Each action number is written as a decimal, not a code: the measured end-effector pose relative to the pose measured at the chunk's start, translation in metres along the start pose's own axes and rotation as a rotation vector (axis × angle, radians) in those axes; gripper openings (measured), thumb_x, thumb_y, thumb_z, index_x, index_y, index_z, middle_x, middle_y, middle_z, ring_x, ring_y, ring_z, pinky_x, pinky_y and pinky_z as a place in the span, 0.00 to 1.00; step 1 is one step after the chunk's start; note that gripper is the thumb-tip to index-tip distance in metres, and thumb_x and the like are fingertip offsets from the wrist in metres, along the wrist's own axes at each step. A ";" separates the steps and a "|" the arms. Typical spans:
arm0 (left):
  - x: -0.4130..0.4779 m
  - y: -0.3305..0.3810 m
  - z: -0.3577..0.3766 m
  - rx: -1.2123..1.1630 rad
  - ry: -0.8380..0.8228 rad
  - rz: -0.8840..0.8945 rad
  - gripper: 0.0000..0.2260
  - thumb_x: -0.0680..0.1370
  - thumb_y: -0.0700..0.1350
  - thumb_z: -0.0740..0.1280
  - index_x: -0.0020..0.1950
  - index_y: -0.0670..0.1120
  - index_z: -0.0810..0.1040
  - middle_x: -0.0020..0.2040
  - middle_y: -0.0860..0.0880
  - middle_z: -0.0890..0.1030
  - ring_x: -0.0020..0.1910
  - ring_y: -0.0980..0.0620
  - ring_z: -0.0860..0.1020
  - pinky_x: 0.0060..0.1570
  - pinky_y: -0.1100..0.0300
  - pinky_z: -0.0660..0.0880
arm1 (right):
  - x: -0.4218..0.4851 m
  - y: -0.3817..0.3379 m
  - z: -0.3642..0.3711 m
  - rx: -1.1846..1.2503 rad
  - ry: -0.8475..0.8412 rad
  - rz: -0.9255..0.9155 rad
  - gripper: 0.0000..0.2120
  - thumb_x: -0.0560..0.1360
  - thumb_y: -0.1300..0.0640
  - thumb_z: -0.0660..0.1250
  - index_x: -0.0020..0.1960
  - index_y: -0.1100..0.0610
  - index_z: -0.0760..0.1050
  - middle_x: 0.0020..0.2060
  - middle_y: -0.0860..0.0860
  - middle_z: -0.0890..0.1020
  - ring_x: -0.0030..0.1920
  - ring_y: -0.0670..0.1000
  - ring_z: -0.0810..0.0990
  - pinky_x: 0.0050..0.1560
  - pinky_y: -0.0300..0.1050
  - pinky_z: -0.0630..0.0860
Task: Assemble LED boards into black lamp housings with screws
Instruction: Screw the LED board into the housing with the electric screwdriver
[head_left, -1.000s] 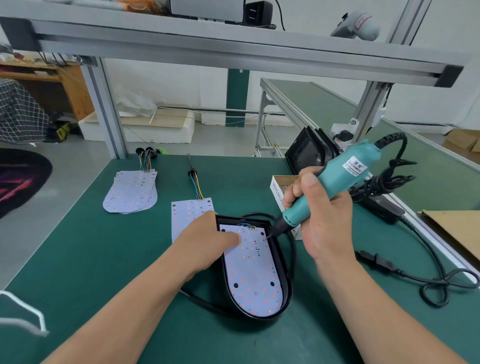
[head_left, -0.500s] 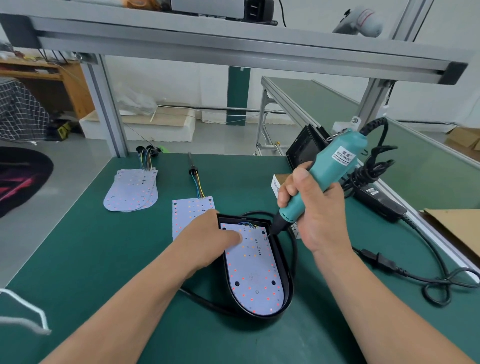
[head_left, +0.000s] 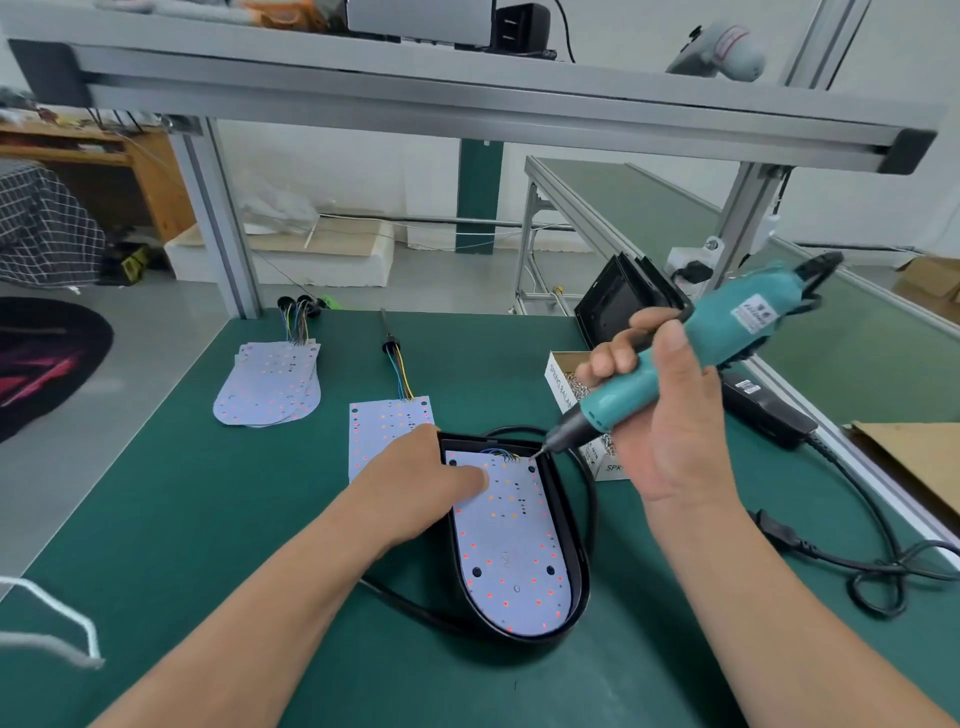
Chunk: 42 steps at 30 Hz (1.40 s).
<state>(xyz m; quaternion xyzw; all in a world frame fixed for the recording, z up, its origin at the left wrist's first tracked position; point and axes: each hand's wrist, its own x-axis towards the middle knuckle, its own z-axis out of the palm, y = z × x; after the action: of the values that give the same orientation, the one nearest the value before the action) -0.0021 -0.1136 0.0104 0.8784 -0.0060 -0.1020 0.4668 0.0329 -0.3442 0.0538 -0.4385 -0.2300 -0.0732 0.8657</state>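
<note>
In the head view, a black lamp housing is seen lying flat on the green table in the lower middle of the frame, with an LED board seated inside it. The left hand is laid across the housing's left rim, its fingers close together and only slightly bent, one fingertip pressed onto the upper part of the board. The right hand is wrapped tightly round a teal electric screwdriver, which is tilted, with its bit set at the board's upper right corner. A box of screws is found just behind the housing. A loose LED board and a stack of LED boards are seen left of centre.
</note>
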 end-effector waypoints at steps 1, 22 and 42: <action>-0.002 0.000 0.000 0.012 0.004 0.019 0.12 0.73 0.55 0.69 0.43 0.46 0.77 0.33 0.55 0.71 0.33 0.52 0.68 0.42 0.56 0.65 | 0.000 0.000 0.000 0.031 0.016 -0.002 0.13 0.79 0.46 0.74 0.54 0.54 0.78 0.38 0.51 0.74 0.41 0.52 0.77 0.52 0.51 0.80; -0.014 0.011 -0.031 -1.023 0.259 0.003 0.07 0.86 0.42 0.65 0.60 0.39 0.78 0.52 0.41 0.89 0.44 0.51 0.88 0.31 0.63 0.81 | -0.004 0.010 -0.004 0.231 0.216 0.083 0.10 0.82 0.48 0.71 0.48 0.54 0.81 0.37 0.50 0.74 0.39 0.49 0.78 0.51 0.48 0.81; -0.038 0.033 -0.002 -0.655 -0.019 0.248 0.07 0.85 0.32 0.65 0.57 0.40 0.81 0.50 0.43 0.89 0.50 0.44 0.89 0.42 0.57 0.85 | -0.003 -0.016 0.017 0.347 0.310 -0.048 0.12 0.81 0.47 0.71 0.50 0.56 0.75 0.37 0.50 0.73 0.38 0.49 0.77 0.53 0.48 0.80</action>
<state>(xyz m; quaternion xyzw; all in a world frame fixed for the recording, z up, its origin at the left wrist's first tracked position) -0.0361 -0.1267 0.0449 0.6738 -0.0841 -0.0492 0.7325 0.0196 -0.3405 0.0731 -0.2610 -0.1139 -0.1195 0.9511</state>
